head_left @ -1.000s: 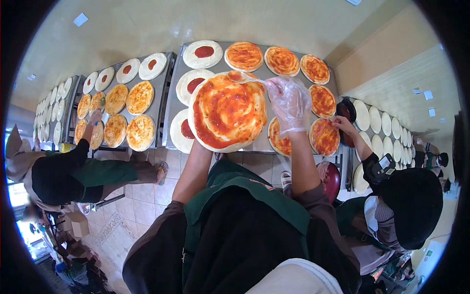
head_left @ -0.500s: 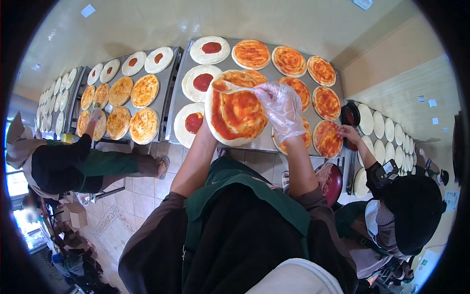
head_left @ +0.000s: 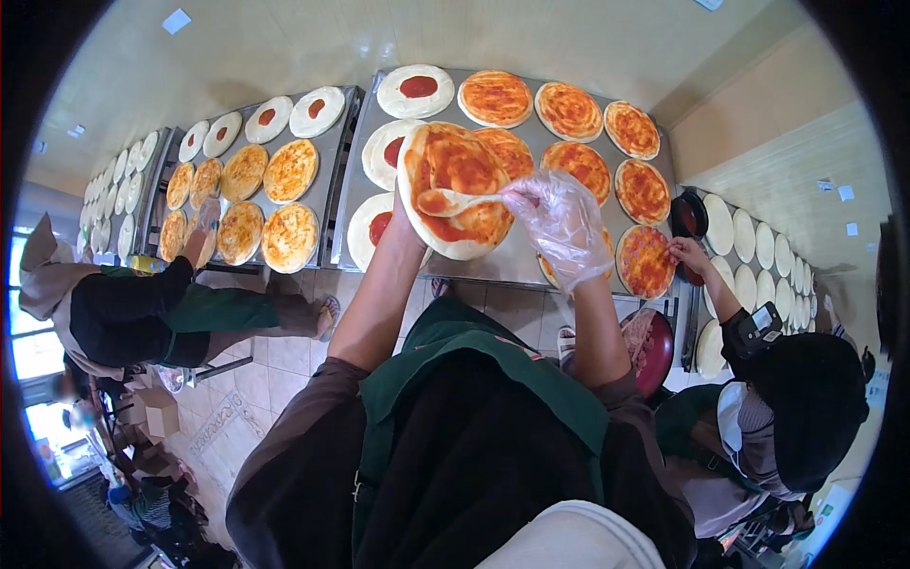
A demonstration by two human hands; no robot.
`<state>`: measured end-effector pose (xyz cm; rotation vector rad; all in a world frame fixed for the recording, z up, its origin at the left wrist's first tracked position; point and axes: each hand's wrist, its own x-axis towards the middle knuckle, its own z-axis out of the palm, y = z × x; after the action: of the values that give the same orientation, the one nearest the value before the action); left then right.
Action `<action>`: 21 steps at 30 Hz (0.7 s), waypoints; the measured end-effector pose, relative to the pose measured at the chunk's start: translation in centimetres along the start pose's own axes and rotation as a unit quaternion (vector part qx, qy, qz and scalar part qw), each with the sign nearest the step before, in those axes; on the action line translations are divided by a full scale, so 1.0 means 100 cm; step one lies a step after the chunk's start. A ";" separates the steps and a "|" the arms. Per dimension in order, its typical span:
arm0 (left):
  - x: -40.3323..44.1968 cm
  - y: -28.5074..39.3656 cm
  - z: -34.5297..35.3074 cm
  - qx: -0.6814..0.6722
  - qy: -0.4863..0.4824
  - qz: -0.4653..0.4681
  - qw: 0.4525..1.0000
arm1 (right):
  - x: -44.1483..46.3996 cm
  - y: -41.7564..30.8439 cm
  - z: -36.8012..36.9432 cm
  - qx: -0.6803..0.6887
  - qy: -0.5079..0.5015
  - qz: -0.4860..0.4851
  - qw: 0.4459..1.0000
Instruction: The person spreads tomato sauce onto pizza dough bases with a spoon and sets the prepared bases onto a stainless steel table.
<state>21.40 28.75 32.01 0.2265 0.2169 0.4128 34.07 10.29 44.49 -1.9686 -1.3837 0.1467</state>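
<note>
Raised above the metal table, a round pizza base [head_left: 466,171] spread with red sauce rests on my left hand [head_left: 402,235], whose fingers are hidden beneath it. My right hand [head_left: 561,226], in a clear plastic glove, grips a pale spoon [head_left: 464,201]. The spoon's sauce-coated bowl touches the sauce on the lower left part of the base. To the left, a plain dough round [head_left: 364,237] with a sauce blob lies partly behind the raised base. Sauced pizza bases [head_left: 576,171] lie beyond my right hand.
The metal table [head_left: 353,194] carries rows of dough rounds. At the right, a co-worker's hand [head_left: 689,254] touches a topped pizza [head_left: 646,261] beside a dark bowl [head_left: 689,216]. Another co-worker's hand [head_left: 206,216] works over pizzas on the left table. A red bowl [head_left: 654,356] stands below the table edge.
The spoon has moved from the far left part of the base down towards its near side, leaving sauce spread there. The base is slightly more tilted. The camera view has shifted a little.
</note>
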 end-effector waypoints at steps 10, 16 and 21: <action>-0.004 0.006 0.022 -0.051 -0.058 0.041 0.996 | -0.023 0.002 -0.017 -0.034 0.028 0.031 0.999; -0.001 0.001 0.024 -0.079 -0.071 0.057 0.993 | -0.048 -0.017 -0.017 -0.086 0.102 0.029 0.991; 0.002 -0.007 0.025 -0.032 -0.032 0.135 0.990 | -0.054 -0.022 -0.013 -0.125 0.148 0.027 0.981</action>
<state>22.54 27.75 34.19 0.2058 0.1091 0.6785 30.70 5.39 45.12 -2.1289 -1.2004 -0.2993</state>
